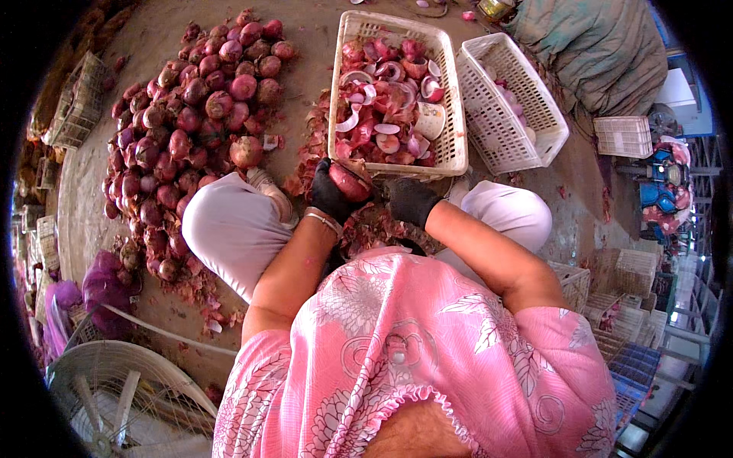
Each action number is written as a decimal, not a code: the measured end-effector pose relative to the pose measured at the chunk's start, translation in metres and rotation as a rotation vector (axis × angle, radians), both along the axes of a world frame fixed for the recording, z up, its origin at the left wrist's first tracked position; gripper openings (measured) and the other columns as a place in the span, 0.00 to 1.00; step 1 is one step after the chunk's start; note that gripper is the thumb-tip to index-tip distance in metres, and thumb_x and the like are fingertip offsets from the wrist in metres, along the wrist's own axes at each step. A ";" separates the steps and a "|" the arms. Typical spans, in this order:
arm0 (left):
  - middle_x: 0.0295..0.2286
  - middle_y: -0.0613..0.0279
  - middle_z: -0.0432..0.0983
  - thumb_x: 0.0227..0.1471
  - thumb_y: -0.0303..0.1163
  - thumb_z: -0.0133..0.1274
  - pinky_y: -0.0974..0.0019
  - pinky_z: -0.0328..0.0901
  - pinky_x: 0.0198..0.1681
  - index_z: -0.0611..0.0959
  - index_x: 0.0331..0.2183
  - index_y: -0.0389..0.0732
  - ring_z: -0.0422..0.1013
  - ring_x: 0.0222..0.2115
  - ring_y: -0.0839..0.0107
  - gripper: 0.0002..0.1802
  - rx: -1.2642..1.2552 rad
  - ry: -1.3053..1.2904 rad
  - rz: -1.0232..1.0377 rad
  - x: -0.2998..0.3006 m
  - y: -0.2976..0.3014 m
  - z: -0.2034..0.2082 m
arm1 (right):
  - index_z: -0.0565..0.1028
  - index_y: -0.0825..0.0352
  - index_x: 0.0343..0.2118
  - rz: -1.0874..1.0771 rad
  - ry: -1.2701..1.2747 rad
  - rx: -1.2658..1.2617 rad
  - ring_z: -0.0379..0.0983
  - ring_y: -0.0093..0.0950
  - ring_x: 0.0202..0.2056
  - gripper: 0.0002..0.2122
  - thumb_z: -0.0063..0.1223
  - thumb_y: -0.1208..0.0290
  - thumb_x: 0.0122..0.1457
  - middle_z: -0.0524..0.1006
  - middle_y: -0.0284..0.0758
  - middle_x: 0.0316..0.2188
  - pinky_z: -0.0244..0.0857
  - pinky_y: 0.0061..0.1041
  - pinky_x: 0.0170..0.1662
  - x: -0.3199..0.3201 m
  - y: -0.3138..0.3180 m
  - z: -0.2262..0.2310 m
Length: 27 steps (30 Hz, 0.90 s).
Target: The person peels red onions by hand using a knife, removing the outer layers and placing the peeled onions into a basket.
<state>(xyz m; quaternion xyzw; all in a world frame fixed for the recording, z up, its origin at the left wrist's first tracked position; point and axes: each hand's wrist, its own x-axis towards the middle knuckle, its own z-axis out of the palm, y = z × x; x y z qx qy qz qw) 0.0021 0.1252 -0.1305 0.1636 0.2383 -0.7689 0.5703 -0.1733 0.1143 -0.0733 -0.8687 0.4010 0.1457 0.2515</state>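
Below, left hand grip pinching red onion, right hand grip unclear, basket ahead, onion heap left.

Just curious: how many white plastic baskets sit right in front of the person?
2: one basket with cut onion pieces beside the hands, another basket nearly empty to its right. More crates farther off may be hidden.

You're in a produce-processing yard or market shed, working low on a bare concrete floor. Signs: big heap of red onions at the floor's left edge, peels strewn about, white crates of cut onion, stacked crates at right, sacks, floor fan.
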 end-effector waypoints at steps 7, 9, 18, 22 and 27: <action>0.28 0.61 0.74 0.55 0.50 0.39 0.48 0.63 0.46 0.77 0.34 0.44 0.70 0.36 0.57 0.21 -0.260 -0.006 -0.087 0.011 -0.006 -0.068 | 0.75 0.69 0.40 -0.029 -0.103 -0.073 0.73 0.45 0.40 0.16 0.44 0.69 0.50 0.75 0.50 0.38 0.66 0.39 0.45 0.013 -0.010 -0.065; 0.30 0.60 0.75 0.55 0.50 0.40 0.48 0.63 0.47 0.77 0.35 0.44 0.70 0.36 0.58 0.21 -0.329 -0.020 -0.080 0.013 -0.006 -0.062 | 0.74 0.70 0.43 -0.063 -0.061 -0.061 0.73 0.46 0.42 0.17 0.43 0.69 0.51 0.74 0.51 0.40 0.65 0.38 0.47 0.018 -0.007 -0.048; 0.45 0.52 0.71 0.54 0.54 0.36 0.49 0.55 0.56 0.71 0.49 0.39 0.66 0.48 0.53 0.31 -0.657 -0.045 -0.167 0.028 0.009 -0.001 | 0.77 0.64 0.32 -0.219 -0.130 -0.436 0.74 0.42 0.29 0.11 0.47 0.66 0.51 0.77 0.42 0.26 0.69 0.38 0.35 -0.026 -0.011 -0.025; 0.47 0.51 0.69 0.55 0.52 0.34 0.50 0.54 0.57 0.69 0.51 0.38 0.64 0.50 0.54 0.31 -0.772 -0.131 -0.140 0.031 0.015 0.024 | 0.77 0.66 0.30 -0.260 -0.504 -0.294 0.74 0.31 0.24 0.10 0.49 0.65 0.52 0.76 0.37 0.22 0.68 0.30 0.28 -0.074 -0.019 -0.055; 0.43 0.55 0.73 0.57 0.41 0.34 0.53 0.60 0.54 0.72 0.47 0.37 0.69 0.45 0.60 0.23 -0.495 -0.123 -0.051 0.023 0.013 0.077 | 0.76 0.67 0.31 -0.683 -0.768 0.635 0.74 0.23 0.27 0.09 0.47 0.67 0.56 0.77 0.33 0.25 0.66 0.24 0.29 -0.019 0.027 -0.008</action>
